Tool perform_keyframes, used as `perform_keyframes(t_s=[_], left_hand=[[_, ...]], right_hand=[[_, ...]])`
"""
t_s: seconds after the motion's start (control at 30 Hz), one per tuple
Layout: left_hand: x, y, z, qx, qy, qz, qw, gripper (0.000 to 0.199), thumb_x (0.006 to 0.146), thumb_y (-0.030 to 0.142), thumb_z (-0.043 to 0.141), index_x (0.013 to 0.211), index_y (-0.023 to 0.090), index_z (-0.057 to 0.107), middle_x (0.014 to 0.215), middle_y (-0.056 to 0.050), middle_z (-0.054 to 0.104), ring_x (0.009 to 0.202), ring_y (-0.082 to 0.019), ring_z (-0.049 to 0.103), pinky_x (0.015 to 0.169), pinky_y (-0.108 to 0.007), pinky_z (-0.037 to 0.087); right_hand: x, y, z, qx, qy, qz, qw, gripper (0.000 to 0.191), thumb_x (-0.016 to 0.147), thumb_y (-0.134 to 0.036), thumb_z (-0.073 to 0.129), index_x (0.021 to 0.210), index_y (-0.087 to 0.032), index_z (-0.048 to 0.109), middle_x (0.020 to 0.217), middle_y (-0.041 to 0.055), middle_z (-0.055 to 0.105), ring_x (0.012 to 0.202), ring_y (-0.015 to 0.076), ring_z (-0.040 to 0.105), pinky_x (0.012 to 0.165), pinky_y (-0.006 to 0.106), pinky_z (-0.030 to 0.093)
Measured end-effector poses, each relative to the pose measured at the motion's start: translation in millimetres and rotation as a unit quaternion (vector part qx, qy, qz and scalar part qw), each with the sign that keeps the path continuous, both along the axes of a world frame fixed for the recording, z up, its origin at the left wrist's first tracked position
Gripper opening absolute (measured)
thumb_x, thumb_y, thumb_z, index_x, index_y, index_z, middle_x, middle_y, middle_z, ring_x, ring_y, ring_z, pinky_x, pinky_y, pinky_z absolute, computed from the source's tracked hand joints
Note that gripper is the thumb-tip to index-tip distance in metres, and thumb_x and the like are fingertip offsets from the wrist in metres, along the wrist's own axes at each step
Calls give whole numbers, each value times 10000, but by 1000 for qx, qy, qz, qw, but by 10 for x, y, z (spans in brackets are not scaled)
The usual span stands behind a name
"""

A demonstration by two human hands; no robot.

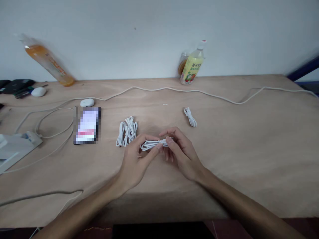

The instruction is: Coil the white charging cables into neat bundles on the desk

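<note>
A folded white cable bundle (151, 144) is held between both hands above the wooden table (236, 149). My left hand (136, 159) grips its looped left part between thumb and fingers. At its right end, my right hand (183, 154) pinches the cable with thumb and index finger, the other fingers curled below. Folded white cables (130, 130) lie side by side just beyond my left hand. One more small white cable bundle (190, 117) rests farther back, to the right of the hands.
A phone (87, 126) and a white case (87, 102) are on the left. A long white cord (174, 88) crosses the back. An orange drink bottle (50, 64) and a yellow drink bottle (192, 66) stand near the wall. Loose cords and a white box (17, 149) occupy the far left.
</note>
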State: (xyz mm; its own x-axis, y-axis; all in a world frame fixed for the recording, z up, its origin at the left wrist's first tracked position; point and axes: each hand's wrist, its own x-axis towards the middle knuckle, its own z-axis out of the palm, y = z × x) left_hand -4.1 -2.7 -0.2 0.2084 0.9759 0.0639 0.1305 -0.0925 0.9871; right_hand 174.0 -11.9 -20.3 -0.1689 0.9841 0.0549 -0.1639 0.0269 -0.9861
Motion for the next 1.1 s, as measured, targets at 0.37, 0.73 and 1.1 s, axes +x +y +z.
perform_keyframes(t_s=[0.37, 0.73, 1.1], left_hand=[[9, -5, 22, -1, -2, -3, 1000, 122, 946, 320, 793, 984, 204, 797, 900, -32, 819, 838, -197, 767, 803, -295, 602], [11, -3, 23, 2, 0, -3, 1000, 124, 945, 327, 794, 973, 207, 799, 887, -30, 816, 835, -201, 761, 784, -291, 600], [4, 0, 10, 6, 4, -4, 1000, 120, 950, 325, 786, 973, 208, 794, 908, -40, 822, 840, -213, 770, 782, -305, 611]], right_hand=[[-2, -4, 15, -5, -9, -1, 1000, 336, 1069, -568, 622, 1140, -240, 627, 773, -36, 636, 571, 118, 518, 513, 248, 439], [-1, -5, 10, -9, -8, 1, 1000, 320, 1079, -548, 609, 1152, -237, 627, 784, -33, 647, 575, 118, 520, 513, 247, 433], [-8, -3, 21, -7, -16, 2, 1000, 353, 1065, -588, 615, 1139, -243, 620, 758, -34, 623, 581, 133, 526, 509, 253, 432]])
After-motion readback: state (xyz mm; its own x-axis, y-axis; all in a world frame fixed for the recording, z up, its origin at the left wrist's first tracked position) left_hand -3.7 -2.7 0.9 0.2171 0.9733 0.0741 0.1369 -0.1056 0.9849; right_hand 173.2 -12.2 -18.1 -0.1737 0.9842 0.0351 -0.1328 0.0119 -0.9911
